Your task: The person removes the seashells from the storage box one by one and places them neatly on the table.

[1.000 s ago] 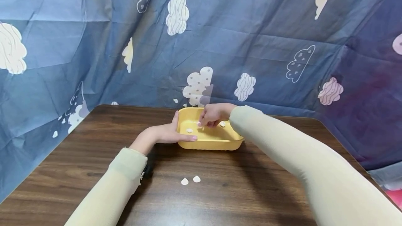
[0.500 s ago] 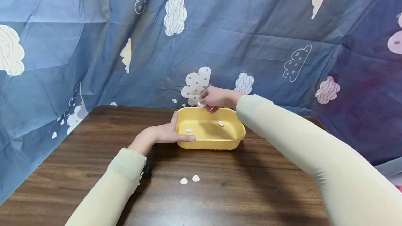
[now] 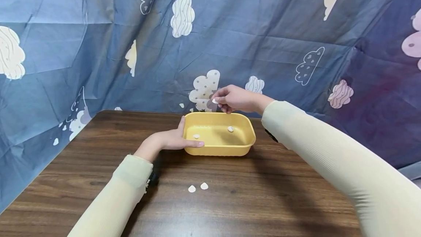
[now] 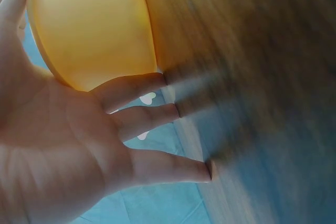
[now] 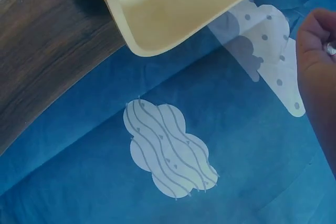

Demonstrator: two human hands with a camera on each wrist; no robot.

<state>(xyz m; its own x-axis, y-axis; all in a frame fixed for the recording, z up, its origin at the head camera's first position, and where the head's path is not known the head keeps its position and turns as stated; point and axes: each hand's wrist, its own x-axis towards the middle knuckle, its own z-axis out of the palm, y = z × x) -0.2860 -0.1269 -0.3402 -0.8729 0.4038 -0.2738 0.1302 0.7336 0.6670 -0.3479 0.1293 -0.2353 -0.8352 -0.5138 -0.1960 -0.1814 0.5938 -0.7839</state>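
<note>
Head view: right hand (image 3: 236, 98) partly hides a pinched white piece (image 3: 215, 101).

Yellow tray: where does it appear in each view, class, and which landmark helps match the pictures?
Head: tray just right of centre, below mid-height.
Left wrist: tray at upper left, cut off by the top edge.
Right wrist: tray at top, also cut off.
Shared landmark: the brown table, lower half, right side and upper left respectively.
</note>
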